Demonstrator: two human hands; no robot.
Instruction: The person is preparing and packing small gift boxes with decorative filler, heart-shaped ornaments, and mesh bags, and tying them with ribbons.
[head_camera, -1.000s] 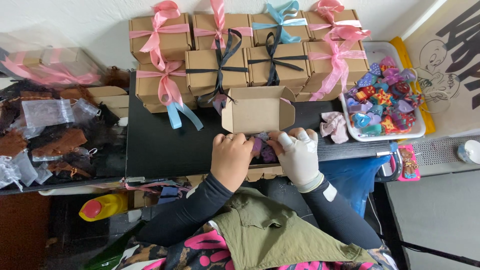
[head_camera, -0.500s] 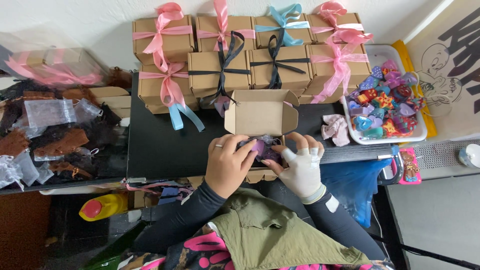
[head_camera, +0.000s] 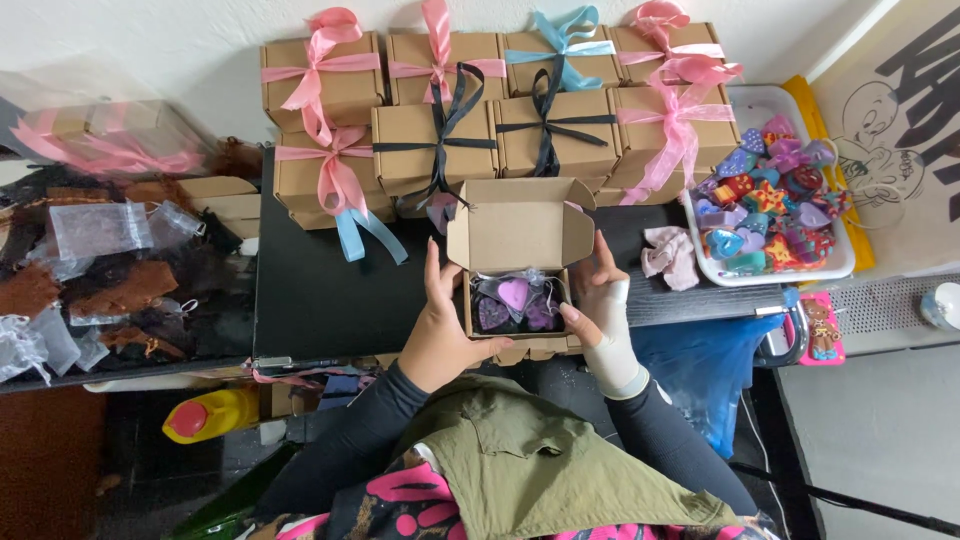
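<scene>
- Head view: my left hand (head_camera: 440, 335) holds the left side of a small open cardboard box (head_camera: 520, 290), fingers pressed flat against its wall, thumb low at the front.
- My right hand (head_camera: 600, 310), in a pale wrap, grips the right side, fingers curled round the edge, fingertip at the front corner.
- The box sits at the near edge of the black table (head_camera: 330, 300), lid flap (head_camera: 520, 225) up and back.
- Inside: purple heart-shaped pieces (head_camera: 515, 298) in clear wrap, so filling looks done.
- Left, as I judge: the lid isn't shut and there's no ribbon on this box.
- Behind: a stack of closed boxes (head_camera: 500, 110) already tied with pink, black and blue ribbons.
- Right: a white tray (head_camera: 775, 272) with many coloured pieces unpacked; a pink cloth (head_camera: 668, 252) beside it.
</scene>
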